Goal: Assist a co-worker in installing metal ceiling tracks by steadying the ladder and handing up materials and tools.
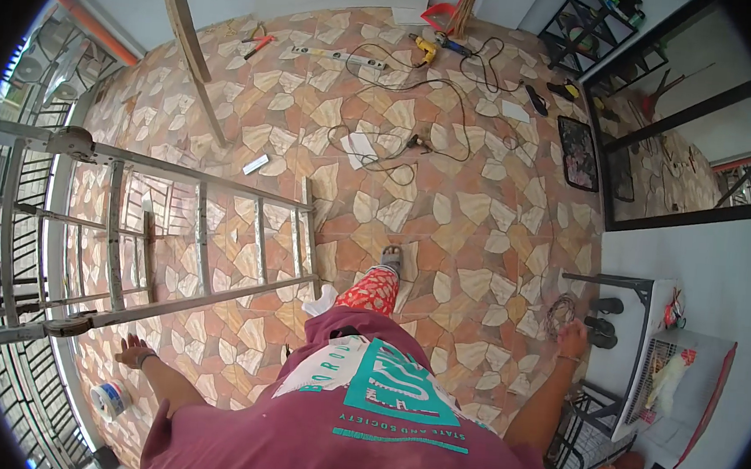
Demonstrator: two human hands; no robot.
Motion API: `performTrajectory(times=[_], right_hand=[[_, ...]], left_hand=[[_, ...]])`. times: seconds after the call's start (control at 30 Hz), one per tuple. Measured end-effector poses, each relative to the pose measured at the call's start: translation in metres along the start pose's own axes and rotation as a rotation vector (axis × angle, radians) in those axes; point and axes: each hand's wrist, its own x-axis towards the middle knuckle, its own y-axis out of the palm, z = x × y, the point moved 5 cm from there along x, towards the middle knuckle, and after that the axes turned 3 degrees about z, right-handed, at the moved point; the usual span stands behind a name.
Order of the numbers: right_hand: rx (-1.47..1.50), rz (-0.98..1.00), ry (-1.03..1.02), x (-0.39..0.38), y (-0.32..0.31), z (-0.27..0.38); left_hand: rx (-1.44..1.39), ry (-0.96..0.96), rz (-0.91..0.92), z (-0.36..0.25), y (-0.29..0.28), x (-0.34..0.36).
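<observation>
My left hand [132,352] hangs out to the side, fingers spread, with nothing in it. It is nearest the lower rail of a metal ladder [200,238] and a white bucket [109,400] on the floor. My right hand [573,340] is held out on the other side, fingers loosely extended and apparently holding nothing. Beyond it a coil of thin wire [559,314] lies on the floor, beside a pair of dark slippers [601,332]. The ladder slants in from the left edge toward my sandalled foot [391,257].
Ahead on the stone-patterned floor lie a yellow power tool [426,50], a blue power tool [451,45], tangled cords, a level [340,57] and red-handled pliers [259,46]. A wooden plank [185,25] leans at the far left. A dark-framed mirror [701,128] and a wire cage [666,381] stand right.
</observation>
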Motion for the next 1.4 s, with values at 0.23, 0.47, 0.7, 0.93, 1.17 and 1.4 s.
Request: performTrajectory(times=[0.23, 0.47, 0.7, 0.93, 1.17, 1.4], right_hand=[[-0.353, 0.161, -0.136, 0.244, 0.229, 0.130], [-0.611, 0.631, 0.697, 0.362, 0.480, 0.040], [-1.032, 1.040, 0.205, 0.581, 0.841, -0.041], [-1.199, 0.774, 0.111, 0.789, 1.085, -0.216], [-0.217, 0.538, 0.619, 0.829, 1.144, -0.263], [-0.079, 0.656, 0.722, 0.739, 1.097, -0.190]], left_hand=[[0.150, -0.732, -0.175, 0.273, -0.041, -0.117], [0.670, -0.557, 0.168, 0.149, 0.141, -0.274], [0.932, -0.196, -0.329, 0.090, 0.159, -0.400], [1.323, -1.153, -0.281, 0.234, 0.225, -0.627], [1.304, -1.166, -0.362, 0.332, 0.252, -0.681], [1.014, -1.231, -0.353, 0.401, 0.172, -0.784]])
